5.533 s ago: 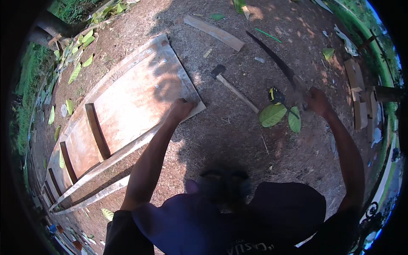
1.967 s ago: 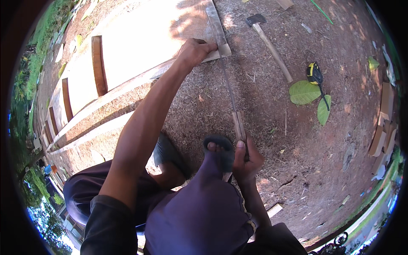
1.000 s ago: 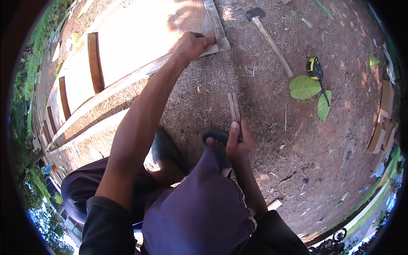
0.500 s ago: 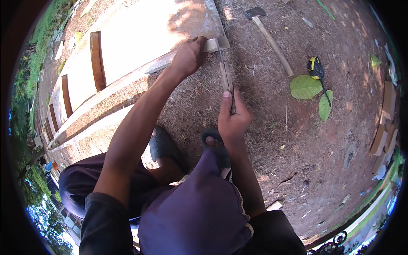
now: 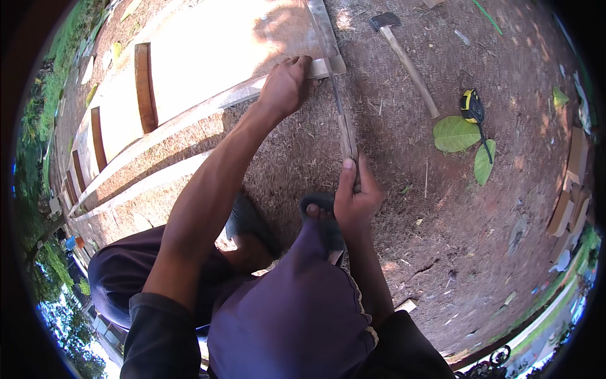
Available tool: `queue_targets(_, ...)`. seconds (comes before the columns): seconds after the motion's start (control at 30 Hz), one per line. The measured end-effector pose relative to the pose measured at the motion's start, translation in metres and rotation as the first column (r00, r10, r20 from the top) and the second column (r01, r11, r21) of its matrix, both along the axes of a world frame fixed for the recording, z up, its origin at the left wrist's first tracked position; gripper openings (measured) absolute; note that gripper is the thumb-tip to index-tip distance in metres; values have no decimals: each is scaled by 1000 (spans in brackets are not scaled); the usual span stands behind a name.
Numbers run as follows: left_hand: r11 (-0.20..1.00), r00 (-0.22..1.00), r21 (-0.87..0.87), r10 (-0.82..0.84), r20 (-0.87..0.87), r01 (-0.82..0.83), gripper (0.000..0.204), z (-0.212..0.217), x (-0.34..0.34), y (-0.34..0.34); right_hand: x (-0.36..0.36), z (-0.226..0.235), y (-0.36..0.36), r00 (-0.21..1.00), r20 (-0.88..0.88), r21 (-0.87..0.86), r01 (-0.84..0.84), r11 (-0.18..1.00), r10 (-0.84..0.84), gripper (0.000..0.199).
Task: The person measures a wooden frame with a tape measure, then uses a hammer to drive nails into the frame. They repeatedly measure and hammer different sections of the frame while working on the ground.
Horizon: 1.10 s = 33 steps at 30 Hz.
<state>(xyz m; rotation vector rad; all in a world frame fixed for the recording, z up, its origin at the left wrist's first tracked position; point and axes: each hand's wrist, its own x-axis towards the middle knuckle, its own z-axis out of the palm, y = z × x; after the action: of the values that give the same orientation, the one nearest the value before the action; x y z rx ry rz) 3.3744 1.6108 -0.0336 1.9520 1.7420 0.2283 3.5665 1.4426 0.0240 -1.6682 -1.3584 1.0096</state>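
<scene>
My left hand (image 5: 285,87) is closed over a pale wooden strip (image 5: 320,69) near its end, at the edge of a large light board. In my right hand (image 5: 358,194) is the wooden handle of a handsaw (image 5: 348,134), gripped with the thumb along it. The saw's long thin blade, seen nearly edge-on, crosses the strip just right of my left hand and runs on over the board. I cannot make out its teeth.
On the brown ground to the right lie a hatchet (image 5: 409,71), a yellow and black tape measure (image 5: 470,106) and green leaves (image 5: 456,134). Brown wooden blocks (image 5: 144,88) stand along the board (image 5: 208,44) at left. Cut wood pieces (image 5: 567,205) lie far right.
My right hand has drawn the saw back toward me and slightly right, so its handle sits farther from the strip. My left hand keeps its grip on the strip.
</scene>
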Motion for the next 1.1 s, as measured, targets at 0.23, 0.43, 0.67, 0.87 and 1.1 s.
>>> queue_targets(0.23,993,999,118,-14,-37,19,31,-9,-4,-5,7,10,-13,1000,-5,-129,-20,991,20,36)
queue_targets(0.43,995,999,90,-35,-8,35,30,-4,-2,-4,7,-19,-13,999,39,112,-3,994,-1,35)
queue_targets(0.67,996,999,89,-14,-51,18,26,-6,1,-2,-3,-7,-4,1000,-6,46,22,999,-22,35)
queue_targets(0.87,998,999,-53,23,37,-21,30,10,-3,-1,22,-3,7,991,88,251,73,965,-98,35)
queue_targets(1.1,992,977,122,53,-206,-28,37,10,2,-11,139,-27,13,776,545,313,164,935,-318,46)
